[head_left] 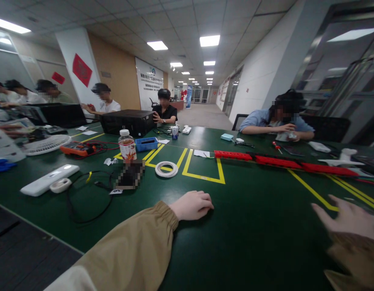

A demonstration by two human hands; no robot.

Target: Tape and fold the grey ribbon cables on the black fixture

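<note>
On the green table [235,250], my left hand [193,205] rests palm down near the middle, its fingers loosely curled together with no object showing in them. Beyond it lie a white tape roll [166,164] and yellow tape outlines [201,177]. At the right edge, my right hand [349,218] is slightly blurred, its fingers spread and holding nothing, close to a yellow line. Past that hand, a row of red strips [277,162] runs across the table, touched by neither hand.
Left of my left hand are a dark phone-like device [130,176], a bottle [127,145], a black cable, a white bar-shaped device [50,180] and an orange meter [78,149]. A blue tray [146,144] and black case [127,122] stand farther back. Several people sit around.
</note>
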